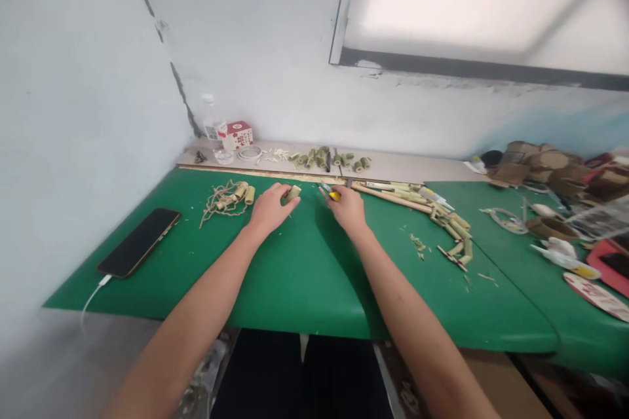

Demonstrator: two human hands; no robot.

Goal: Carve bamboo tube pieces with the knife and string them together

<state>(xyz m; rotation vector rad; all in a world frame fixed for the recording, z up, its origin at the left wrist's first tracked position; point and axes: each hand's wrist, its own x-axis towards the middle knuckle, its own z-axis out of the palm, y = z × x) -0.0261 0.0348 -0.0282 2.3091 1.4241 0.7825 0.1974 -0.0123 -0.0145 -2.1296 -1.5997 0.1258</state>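
Note:
My left hand [271,211] is closed around a short piece of bamboo [293,193], its pale cut end facing up and to the right. My right hand [348,209] grips a small yellow tool [335,196] with a thin grey tip, which looks like a utility knife. Its tip points toward the bamboo, and a gap separates the two. Left of my left hand lies a tangle of twine [216,204] with short bamboo tubes [240,191]. A wooden-handled hammer [393,198] and bamboo sticks [393,186] lie right of my right hand.
Cut bamboo pieces [319,157], a tape roll [249,153], a water bottle [215,134] and a red-white box [239,134] stand along the wall. A phone [140,242] with a cable lies left. Joined bamboo segments [459,229] and shavings [417,245] lie right, with cardboard clutter [545,160] beyond.

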